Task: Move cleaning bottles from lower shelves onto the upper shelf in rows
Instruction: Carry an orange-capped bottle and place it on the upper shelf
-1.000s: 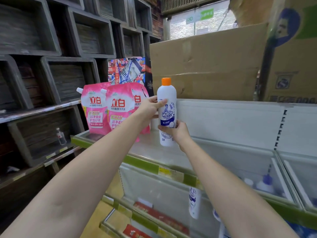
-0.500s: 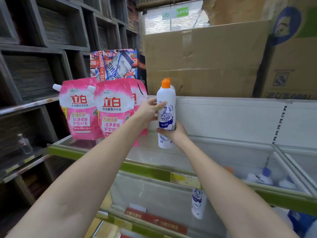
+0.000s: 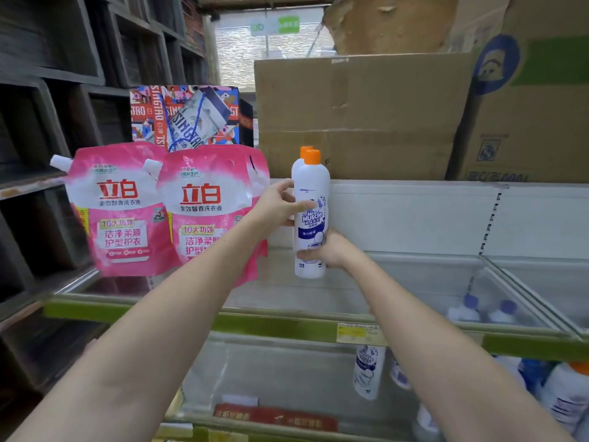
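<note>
A second orange cap, unseen a second before, was noted behind the white orange-capped cleaner bottle, suggesting a row begun near the upper shelf's back wall. Bottle gripped low by right hand, steadied by left hand; whether seated could not be told.

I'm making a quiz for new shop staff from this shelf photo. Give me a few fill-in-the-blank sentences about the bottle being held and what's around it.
1. The cap of the white bottle in both hands is ____.
2. The right hand holds the bottle near its ____.
3. The pouches to the left of the left hand are ____ in colour.
4. Behind the upper shelf stand large ____ boxes.

Missing words: orange; bottom; pink; cardboard
</note>
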`<state>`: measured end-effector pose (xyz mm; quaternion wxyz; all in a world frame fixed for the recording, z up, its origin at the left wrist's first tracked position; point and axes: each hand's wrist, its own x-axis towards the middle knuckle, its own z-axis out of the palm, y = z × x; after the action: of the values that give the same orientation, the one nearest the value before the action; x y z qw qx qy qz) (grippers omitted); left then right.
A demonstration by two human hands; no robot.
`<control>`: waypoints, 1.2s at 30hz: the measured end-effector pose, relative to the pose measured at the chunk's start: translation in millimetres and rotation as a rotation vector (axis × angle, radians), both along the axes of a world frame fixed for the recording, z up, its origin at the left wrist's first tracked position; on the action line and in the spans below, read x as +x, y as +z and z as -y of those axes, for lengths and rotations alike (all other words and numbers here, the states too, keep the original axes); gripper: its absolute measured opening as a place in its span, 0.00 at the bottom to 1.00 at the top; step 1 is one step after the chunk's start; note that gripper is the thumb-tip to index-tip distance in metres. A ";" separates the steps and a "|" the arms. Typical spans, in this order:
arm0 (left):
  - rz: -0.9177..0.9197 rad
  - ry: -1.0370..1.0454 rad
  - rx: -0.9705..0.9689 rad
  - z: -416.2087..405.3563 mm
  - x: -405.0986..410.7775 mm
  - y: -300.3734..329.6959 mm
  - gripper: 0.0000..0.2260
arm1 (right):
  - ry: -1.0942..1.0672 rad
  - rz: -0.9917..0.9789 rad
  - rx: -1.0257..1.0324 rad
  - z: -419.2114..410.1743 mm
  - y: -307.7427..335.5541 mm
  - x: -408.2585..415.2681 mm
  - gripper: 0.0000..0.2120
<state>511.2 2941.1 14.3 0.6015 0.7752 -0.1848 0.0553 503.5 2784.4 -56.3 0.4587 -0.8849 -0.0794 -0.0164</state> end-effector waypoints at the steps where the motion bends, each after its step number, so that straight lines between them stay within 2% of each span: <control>1: 0.010 0.004 0.021 -0.8 3.0 -0.1 0.19 | -0.047 0.017 -0.020 -3.0 -1.7 3.0 0.29; 8: 0.155 0.158 0.125 -0.9 23.2 -8.3 0.18 | -0.245 0.019 -0.066 -21.9 -13.2 25.0 0.32; 15: 0.166 0.179 0.156 4.0 36.1 -8.9 0.18 | -0.297 0.007 -0.002 -18.5 -9.0 26.1 0.33; 25: 0.086 0.171 0.125 4.3 24.4 -9.4 0.20 | -0.289 -0.017 0.059 -23.2 -7.9 18.7 0.34; 31: 0.028 0.293 0.278 7.4 6.6 -15.6 0.13 | -0.429 0.024 0.063 -32.7 -12.2 8.4 0.34; 33: -0.028 0.306 0.313 3.8 2.2 -22.8 0.10 | -0.470 0.077 0.108 -29.8 -13.4 1.0 0.31; 36: -0.054 0.279 0.369 4.9 -9.1 -38.0 0.06 | -0.533 0.136 0.137 -16.0 -14.8 -14.2 0.17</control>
<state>502.1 2936.2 -23.7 0.4406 0.8914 -0.0667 0.0826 489.3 2800.4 -71.1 0.4904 -0.8385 0.1267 -0.2011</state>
